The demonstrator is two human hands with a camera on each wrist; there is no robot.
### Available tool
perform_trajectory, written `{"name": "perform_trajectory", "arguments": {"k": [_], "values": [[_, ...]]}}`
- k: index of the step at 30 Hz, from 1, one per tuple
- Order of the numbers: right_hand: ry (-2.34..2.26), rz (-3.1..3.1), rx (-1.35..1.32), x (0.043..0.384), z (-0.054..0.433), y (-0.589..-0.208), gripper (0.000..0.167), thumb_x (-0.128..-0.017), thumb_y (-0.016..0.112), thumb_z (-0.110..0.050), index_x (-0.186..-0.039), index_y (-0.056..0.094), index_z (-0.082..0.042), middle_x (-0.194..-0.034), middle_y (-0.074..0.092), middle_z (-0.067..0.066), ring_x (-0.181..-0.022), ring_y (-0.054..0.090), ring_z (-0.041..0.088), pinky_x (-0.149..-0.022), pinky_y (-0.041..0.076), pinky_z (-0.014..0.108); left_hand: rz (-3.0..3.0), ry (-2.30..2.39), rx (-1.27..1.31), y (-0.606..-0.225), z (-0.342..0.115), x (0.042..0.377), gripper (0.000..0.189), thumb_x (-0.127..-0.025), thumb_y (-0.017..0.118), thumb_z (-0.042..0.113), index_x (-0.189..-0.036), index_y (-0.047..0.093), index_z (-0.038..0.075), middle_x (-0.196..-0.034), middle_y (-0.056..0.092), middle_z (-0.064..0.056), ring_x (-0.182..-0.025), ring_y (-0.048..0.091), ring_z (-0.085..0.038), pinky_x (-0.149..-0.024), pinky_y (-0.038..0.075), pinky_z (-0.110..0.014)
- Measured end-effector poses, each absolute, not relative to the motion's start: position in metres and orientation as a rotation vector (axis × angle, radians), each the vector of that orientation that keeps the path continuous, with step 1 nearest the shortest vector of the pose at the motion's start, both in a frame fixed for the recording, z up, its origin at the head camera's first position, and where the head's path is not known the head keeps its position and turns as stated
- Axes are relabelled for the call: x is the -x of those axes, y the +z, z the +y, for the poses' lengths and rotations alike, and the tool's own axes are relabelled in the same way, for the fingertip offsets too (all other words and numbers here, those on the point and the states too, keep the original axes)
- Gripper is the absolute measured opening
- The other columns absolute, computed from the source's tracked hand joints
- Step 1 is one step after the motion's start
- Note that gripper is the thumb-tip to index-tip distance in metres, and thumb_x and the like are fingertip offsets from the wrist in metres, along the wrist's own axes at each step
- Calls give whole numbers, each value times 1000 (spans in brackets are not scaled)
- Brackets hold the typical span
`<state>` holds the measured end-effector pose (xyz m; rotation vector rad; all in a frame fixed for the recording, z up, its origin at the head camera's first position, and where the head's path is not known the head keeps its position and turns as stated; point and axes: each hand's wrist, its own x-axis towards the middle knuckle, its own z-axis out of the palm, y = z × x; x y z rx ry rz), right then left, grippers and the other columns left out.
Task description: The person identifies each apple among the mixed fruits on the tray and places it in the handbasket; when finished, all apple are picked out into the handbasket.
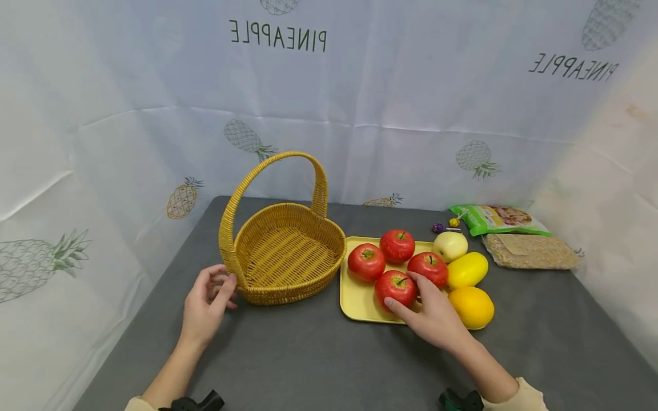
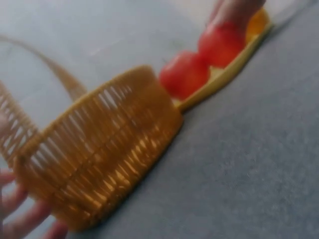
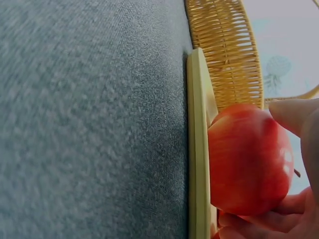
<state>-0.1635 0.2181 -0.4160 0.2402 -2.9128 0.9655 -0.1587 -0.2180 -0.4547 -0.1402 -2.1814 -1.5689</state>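
Observation:
A golden wicker basket with a tall arched handle stands on the grey table, with its woven floor bare. My left hand is at the basket's left side, its fingers loosely bent right at the wall by the handle's foot. To the right, my right hand holds the front red apple, thumb on the near side and fingers around the far side. In the right wrist view this apple is close over the rim of the yellow tray. Other red apples lie behind it on the tray.
On the tray's right side are a pale green apple, a yellow mango-like fruit and an orange-yellow round fruit. Behind them lie small purple and yellow balls, a green packet and a clear bag of grain. A pineapple-print curtain hangs behind.

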Motion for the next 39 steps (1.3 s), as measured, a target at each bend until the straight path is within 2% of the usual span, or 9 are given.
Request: {"name": "perform_trajectory", "arguments": {"k": [6, 12, 17, 22, 24, 26, 32, 35, 39], "values": [[998, -2951, -197, 166, 216, -416, 95, -88, 71, -64, -149, 41, 2, -138, 58, 21, -116, 61, 33, -96, 53, 52, -2214, -1711, 279, -457, -230, 165, 32, -108, 55, 9, -138, 59, -1, -135, 51, 3, -104, 66, -4, -75, 60, -31], [1074, -2965, -106, 165, 218, -419, 96, -85, 76, -63, -148, 41, -1, -137, 58, 19, -113, 60, 30, -93, 55, 48, -2279, -2006, 547, -453, -247, 187, 37, -110, 50, 10, -141, 53, -10, -155, 42, -16, -130, 54, -6, -95, 54, -29], [1105, -2957, -48, 164, 218, -422, 97, -82, 78, -64, -148, 43, -2, -137, 58, 18, -113, 58, 30, -94, 54, 49, -2274, -2179, 635, -453, -258, 198, 36, -108, 54, 7, -136, 55, -16, -161, 31, -19, -143, 34, -3, -98, 51, -26], [1124, -2938, -26, 164, 216, -424, 96, -81, 79, -64, -146, 45, -3, -137, 58, 17, -117, 57, 31, -98, 52, 52, -2202, -2266, 618, -459, -260, 190, 35, -106, 55, 4, -134, 54, -18, -165, 19, -26, -152, 17, -11, -103, 45, -22], [1131, -2920, -19, 164, 215, -424, 94, -81, 79, -64, -145, 46, -3, -137, 58, 17, -118, 57, 32, -99, 51, 53, -2149, -2307, 618, -461, -258, 188, 33, -107, 54, 3, -133, 55, -17, -166, 12, -27, -151, 19, -9, -104, 45, -23], [1134, -2904, -8, 163, 215, -424, 93, -81, 80, -63, -145, 47, -4, -137, 58, 18, -118, 57, 32, -99, 50, 53, -2093, -2349, 633, -462, -255, 187, 32, -107, 53, 2, -133, 56, -16, -166, 12, -26, -148, 29, -6, -104, 46, -25], [1165, -2892, 18, 162, 214, -423, 92, -80, 81, -63, -144, 48, -5, -137, 59, 17, -116, 57, 31, -97, 51, 51, -2025, -2366, 675, -462, -253, 185, 27, -107, 51, 0, -131, 58, -12, -149, 49, -6, -128, 56, -10, -101, 49, -26], [1164, -2890, 20, 163, 215, -422, 93, -79, 81, -64, -144, 48, -6, -136, 60, 15, -115, 58, 29, -96, 52, 49, -2032, -2360, 656, -461, -253, 185, 28, -108, 51, 1, -132, 57, -12, -144, 53, -2, -122, 59, -9, -100, 50, -26], [1182, -2863, -19, 165, 215, -416, 91, -80, 81, -63, -143, 49, -6, -134, 62, 13, -114, 60, 28, -95, 53, 47, -2046, -2362, 624, -460, -253, 185, 27, -107, 52, 2, -131, 60, -8, -152, 45, -7, -127, 56, -8, -100, 49, -26]]}}
